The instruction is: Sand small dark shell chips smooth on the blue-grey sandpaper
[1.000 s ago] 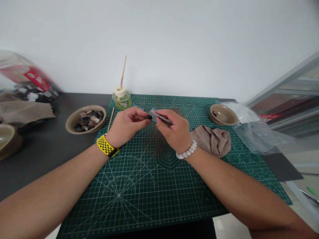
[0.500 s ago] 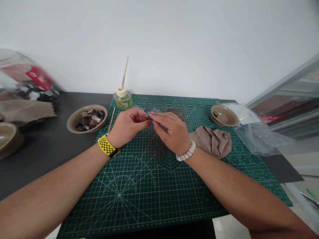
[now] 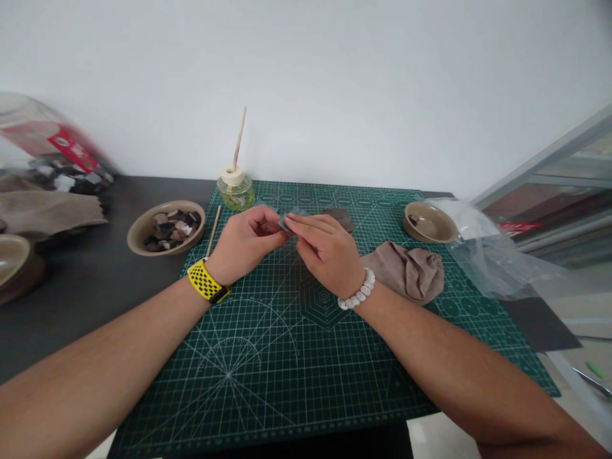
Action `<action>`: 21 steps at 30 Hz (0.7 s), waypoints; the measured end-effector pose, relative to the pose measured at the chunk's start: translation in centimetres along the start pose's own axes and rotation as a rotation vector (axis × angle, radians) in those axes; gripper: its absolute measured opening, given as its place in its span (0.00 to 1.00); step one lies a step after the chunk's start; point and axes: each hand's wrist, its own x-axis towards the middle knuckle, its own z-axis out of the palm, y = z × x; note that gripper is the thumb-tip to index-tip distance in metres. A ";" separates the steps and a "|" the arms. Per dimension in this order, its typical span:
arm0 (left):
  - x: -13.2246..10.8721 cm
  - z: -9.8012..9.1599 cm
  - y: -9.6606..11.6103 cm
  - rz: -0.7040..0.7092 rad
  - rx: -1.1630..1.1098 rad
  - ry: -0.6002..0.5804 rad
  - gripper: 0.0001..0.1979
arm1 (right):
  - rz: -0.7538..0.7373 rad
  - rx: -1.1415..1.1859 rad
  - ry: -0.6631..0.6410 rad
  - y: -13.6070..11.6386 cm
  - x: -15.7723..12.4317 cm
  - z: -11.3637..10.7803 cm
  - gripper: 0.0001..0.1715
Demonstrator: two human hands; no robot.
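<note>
Over the green cutting mat [image 3: 268, 357], my left hand [image 3: 243, 241] and my right hand [image 3: 327, 252] meet fingertip to fingertip. Both are closed in a pinch around a small grey-blue sheet [image 3: 288, 220], which looks like sandpaper folded over a small piece that I cannot make out. My left wrist wears a yellow watch band, my right a white bead bracelet. A tan bowl of dark and pale stone chips [image 3: 166, 227] sits left of my left hand.
A glass bottle with a stick [image 3: 235, 189] stands behind my hands. A loose wooden stick [image 3: 213, 229] lies by the chip bowl. A brown cloth [image 3: 405, 271], a second tan bowl [image 3: 428, 221] and a clear plastic bag [image 3: 492, 255] lie right. A jar and cloth sit far left.
My right hand has flattened its fingers over the grey sheet and slid a little left against my left fingertips. The dark piece seen at my fingertips earlier is now covered.
</note>
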 end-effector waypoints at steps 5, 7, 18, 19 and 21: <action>0.0 0.1 0.0 0.001 -0.021 0.010 0.13 | 0.002 -0.036 -0.006 -0.1 0.0 -0.2 0.27; 0.0 0.0 0.0 -0.005 -0.004 0.011 0.13 | -0.029 -0.042 0.002 -0.2 -0.1 -0.3 0.27; -0.2 0.2 0.4 -0.057 -0.101 0.003 0.10 | -0.023 -0.049 -0.012 -0.4 -0.1 -0.3 0.29; -0.3 0.2 0.5 -0.068 -0.114 0.000 0.10 | -0.008 -0.051 -0.017 -0.3 -0.2 -0.3 0.29; -0.3 0.3 0.5 -0.083 -0.127 0.002 0.11 | 0.012 -0.055 -0.014 -0.3 -0.2 -0.3 0.29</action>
